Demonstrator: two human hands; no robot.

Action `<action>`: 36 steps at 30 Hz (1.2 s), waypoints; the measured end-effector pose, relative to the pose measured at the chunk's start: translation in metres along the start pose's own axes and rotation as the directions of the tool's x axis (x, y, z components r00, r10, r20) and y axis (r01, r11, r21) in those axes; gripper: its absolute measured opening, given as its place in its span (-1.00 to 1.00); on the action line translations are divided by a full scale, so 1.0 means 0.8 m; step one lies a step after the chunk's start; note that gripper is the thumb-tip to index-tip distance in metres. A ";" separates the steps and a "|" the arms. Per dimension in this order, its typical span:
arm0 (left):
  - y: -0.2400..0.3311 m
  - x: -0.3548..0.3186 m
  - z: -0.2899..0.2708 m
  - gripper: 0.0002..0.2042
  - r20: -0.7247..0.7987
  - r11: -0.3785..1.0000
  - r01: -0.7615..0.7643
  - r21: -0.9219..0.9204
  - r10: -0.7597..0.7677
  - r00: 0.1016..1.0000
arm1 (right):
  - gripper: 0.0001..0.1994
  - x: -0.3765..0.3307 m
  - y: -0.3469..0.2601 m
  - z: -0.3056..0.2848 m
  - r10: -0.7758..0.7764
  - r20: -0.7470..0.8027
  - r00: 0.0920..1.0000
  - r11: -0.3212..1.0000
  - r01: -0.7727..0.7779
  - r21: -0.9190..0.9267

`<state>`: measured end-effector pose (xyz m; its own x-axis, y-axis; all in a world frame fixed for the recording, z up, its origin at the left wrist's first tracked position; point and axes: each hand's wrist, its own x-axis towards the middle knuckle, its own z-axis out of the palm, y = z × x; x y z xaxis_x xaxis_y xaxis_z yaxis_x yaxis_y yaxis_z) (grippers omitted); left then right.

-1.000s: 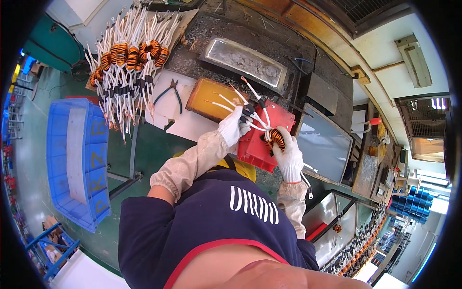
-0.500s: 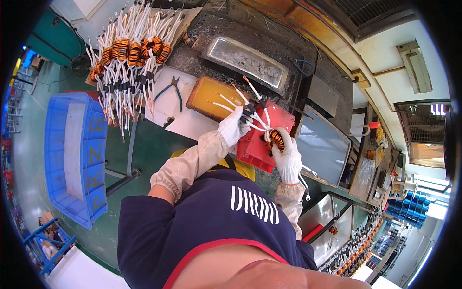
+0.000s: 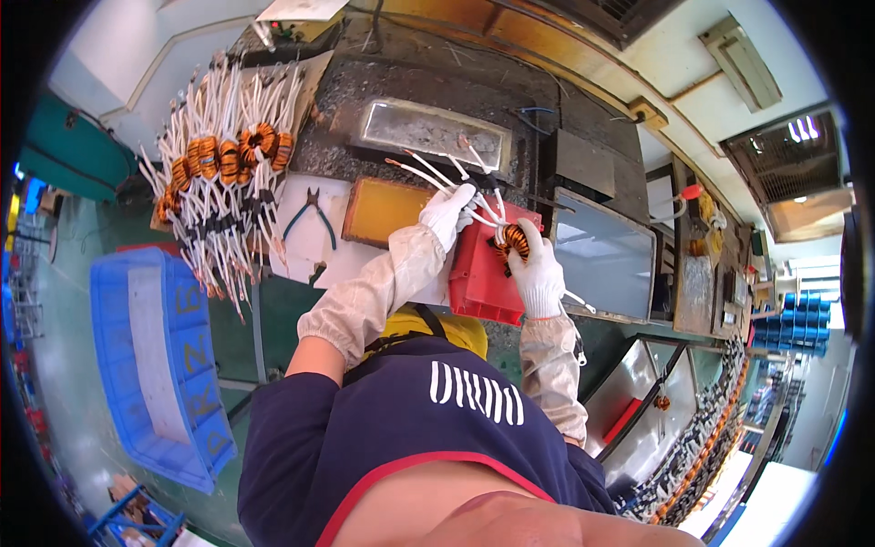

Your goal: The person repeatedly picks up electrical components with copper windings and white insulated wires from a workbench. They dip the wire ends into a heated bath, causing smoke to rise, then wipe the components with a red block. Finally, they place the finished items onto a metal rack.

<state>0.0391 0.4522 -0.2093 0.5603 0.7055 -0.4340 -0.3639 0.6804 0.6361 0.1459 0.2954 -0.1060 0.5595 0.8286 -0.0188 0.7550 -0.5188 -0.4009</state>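
Observation:
Both my hands wear white gloves and work over a red plastic bin (image 3: 474,273) on the bench. My right hand (image 3: 536,269) grips a copper-wound toroid coil (image 3: 515,240) with orange and dark bands. My left hand (image 3: 448,211) pinches the coil's white sleeved leads (image 3: 428,173), which fan out up and to the left. The two hands sit close together, with the coil between them above the bin's top edge.
A big heap of similar coils with white leads (image 3: 223,173) lies at the left. Pliers (image 3: 310,214) rest on a white sheet beside an orange pad (image 3: 383,210). A metal tray (image 3: 433,137) is behind, a grey panel (image 3: 602,255) to the right, a blue crate (image 3: 159,365) lower left.
My hands hold much the same pose over the red bin; the leads have shifted only slightly in my left hand. The view has moved a little.

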 end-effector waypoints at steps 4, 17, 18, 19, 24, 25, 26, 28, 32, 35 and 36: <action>0.016 0.012 0.027 -0.79 -0.030 0.987 -0.065 0.150 0.070 0.997 | -0.50 0.014 0.002 0.013 -0.027 -0.080 0.996 0.999 0.023 -0.048; 0.006 0.077 0.015 -0.83 0.078 0.998 -0.042 0.056 0.038 0.996 | -0.54 0.045 -0.021 0.005 0.063 -0.028 0.998 0.995 -0.065 -0.071; 0.008 0.076 0.016 -0.82 0.061 0.996 -0.040 0.074 0.036 0.997 | -0.54 0.046 -0.022 0.004 0.068 -0.023 0.997 0.996 -0.069 -0.064; 0.011 0.076 0.018 -0.82 0.070 0.996 -0.042 0.084 0.036 0.997 | -0.54 0.048 -0.023 0.003 0.072 -0.017 0.997 0.996 -0.073 -0.058; 0.015 0.081 0.019 -0.89 0.105 0.992 -0.036 0.121 0.023 0.994 | -0.53 0.059 -0.020 0.003 0.099 0.011 0.995 0.993 -0.098 -0.060; 0.015 0.082 0.019 -0.90 0.128 0.994 -0.036 0.103 0.023 0.992 | -0.53 0.060 -0.021 0.002 0.104 0.017 0.994 0.992 -0.102 -0.067; 0.016 0.080 0.021 -0.90 0.150 0.996 -0.035 0.085 0.022 0.988 | -0.53 0.062 -0.022 0.001 0.113 0.030 0.993 0.991 -0.110 -0.073; 0.019 0.077 0.024 -0.90 0.168 0.997 -0.030 0.073 0.017 0.986 | -0.53 0.064 -0.025 -0.003 0.129 0.057 0.990 0.988 -0.124 -0.087; 0.019 0.081 0.020 -0.88 0.134 0.997 -0.002 0.075 -0.008 0.991 | -0.53 0.065 -0.029 -0.003 0.144 0.047 0.988 0.986 -0.140 -0.087; 0.019 0.085 0.016 -0.85 0.134 0.997 0.011 0.072 -0.020 0.991 | -0.53 0.066 -0.032 -0.005 0.149 0.061 0.987 0.986 -0.144 -0.083; 0.019 0.086 0.015 -0.84 0.141 0.997 0.012 0.072 -0.022 0.990 | -0.53 0.067 -0.033 -0.006 0.153 0.068 0.986 0.985 -0.147 -0.085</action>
<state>0.0813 0.5086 -0.2220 0.6676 0.6550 -0.3539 -0.3025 0.6730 0.6750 0.1580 0.3527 -0.0920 0.6439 0.7518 -0.1417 0.6908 -0.6510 -0.3146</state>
